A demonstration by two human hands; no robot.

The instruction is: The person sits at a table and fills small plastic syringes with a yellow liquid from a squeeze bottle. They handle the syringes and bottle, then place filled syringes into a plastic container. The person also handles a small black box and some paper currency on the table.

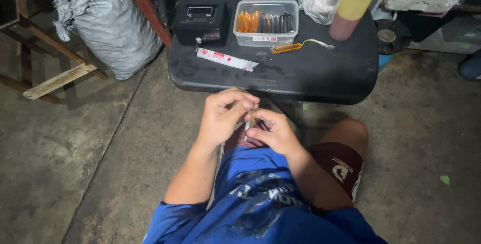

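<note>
We sit on grey concrete floor (75,164); rounded black plastic desk (300,73) far. Both hands' fingers (248,104) pinch a thin clear plastic tube (247,125).

one cash box (201,22), one squeeze bottle (353,4), two hands (248,119).
</note>
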